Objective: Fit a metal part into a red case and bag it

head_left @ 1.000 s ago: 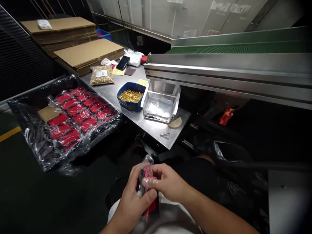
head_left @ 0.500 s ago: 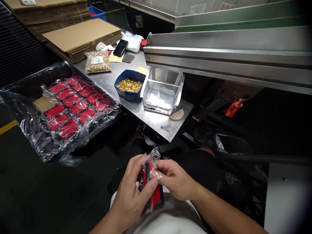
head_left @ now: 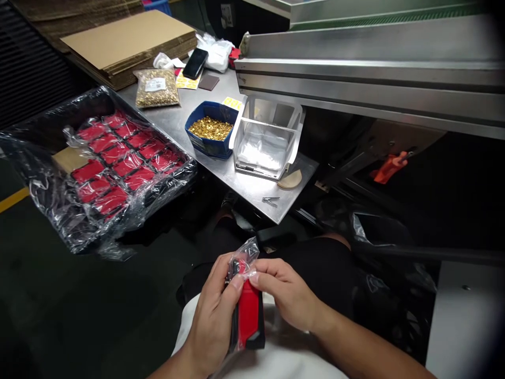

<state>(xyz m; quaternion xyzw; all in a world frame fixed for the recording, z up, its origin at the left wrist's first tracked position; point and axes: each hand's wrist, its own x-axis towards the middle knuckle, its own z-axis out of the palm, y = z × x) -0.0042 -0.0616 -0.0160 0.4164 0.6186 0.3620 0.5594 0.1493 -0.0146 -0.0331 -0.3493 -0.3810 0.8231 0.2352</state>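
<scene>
A red and black flat piece (head_left: 249,310) rests above my lap, partly inside a clear plastic bag (head_left: 248,251). My left hand (head_left: 215,305) wraps round its left side, thumb pressed on the front near the bag. With thumb and fingers, my right hand (head_left: 282,287) pinches the bag's plastic at the upper right of the piece. The bag's crumpled end sticks up above both hands. What exactly the piece is cannot be made out. My left fingers are hidden behind it.
On the left, a black crate (head_left: 90,231) lined with clear film holds several similar red pieces (head_left: 126,163). The metal table (head_left: 221,171) carries a blue bin (head_left: 209,145) of gold bits, a clear bin (head_left: 262,152) of plastic bags, and tweezers (head_left: 271,200). A conveyor (head_left: 355,63) stands at right.
My left thumb has moved up along the piece, and more of its red front shows. Both hands stay on the piece and bag. The view has tilted slightly downward.
</scene>
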